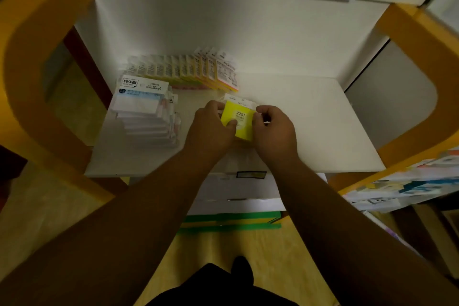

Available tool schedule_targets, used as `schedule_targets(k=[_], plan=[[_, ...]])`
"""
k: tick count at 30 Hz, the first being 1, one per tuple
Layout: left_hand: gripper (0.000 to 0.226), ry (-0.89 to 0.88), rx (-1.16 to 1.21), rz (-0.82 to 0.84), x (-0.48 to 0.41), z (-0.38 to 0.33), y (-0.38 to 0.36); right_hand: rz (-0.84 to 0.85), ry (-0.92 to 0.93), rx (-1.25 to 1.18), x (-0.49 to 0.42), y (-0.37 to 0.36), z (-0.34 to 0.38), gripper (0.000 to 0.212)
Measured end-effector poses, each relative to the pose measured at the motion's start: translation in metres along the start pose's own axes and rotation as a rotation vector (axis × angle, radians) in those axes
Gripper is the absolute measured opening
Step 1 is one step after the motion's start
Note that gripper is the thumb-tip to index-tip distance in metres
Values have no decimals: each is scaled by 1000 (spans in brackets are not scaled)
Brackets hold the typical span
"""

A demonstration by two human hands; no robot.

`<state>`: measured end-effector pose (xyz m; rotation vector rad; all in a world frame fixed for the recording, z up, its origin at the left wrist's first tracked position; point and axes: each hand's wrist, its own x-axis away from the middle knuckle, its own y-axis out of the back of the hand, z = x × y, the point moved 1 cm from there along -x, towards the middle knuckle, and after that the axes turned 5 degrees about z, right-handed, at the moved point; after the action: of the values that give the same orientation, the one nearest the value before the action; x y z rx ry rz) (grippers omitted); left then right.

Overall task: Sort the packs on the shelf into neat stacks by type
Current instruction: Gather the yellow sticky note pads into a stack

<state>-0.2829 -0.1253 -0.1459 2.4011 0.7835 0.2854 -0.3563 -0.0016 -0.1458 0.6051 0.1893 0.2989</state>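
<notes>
White shelf board (323, 117), set between rounded yellow frame posts (29, 62), carries the packs in dim light. At its middle, near the front edge, sits a bright yellow sticky-note pack with a white header card and the number 2207 (239, 120), held low over or on the board; which of the two cannot be told. The left hand (211, 130) grips its left edge, thumb laid across the yellow face, and the right hand (273, 130) pinches the right edge with curled fingers. Whether more packs lie beneath the hands is hidden.

Behind it, at the back left, a leaning row of yellow and pink packs with white headers (183, 71) looks like the same type. To the left stands a slumped stack of white and pale blue packs (144, 112), fanned out towards the front.

The step in hand appears to be squaring the yellow pack before placing it. It would go best with edges aligned between both hands, header facing the same way as the row, then set flush against that row and not beside the white stack.
</notes>
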Motion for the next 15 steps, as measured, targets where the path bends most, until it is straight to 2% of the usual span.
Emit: schedule_targets(k=[4, 9, 15], plan=[[37, -22, -27, 3, -5, -9, 9, -41, 28, 11, -1, -1, 11, 28], [58, 20, -113, 122, -5, -2, 6, -37, 9, 67, -2, -3, 13, 31], [46, 49, -84, 84, -12, 5, 9, -14, -1, 91, -8, -11, 3, 28]])
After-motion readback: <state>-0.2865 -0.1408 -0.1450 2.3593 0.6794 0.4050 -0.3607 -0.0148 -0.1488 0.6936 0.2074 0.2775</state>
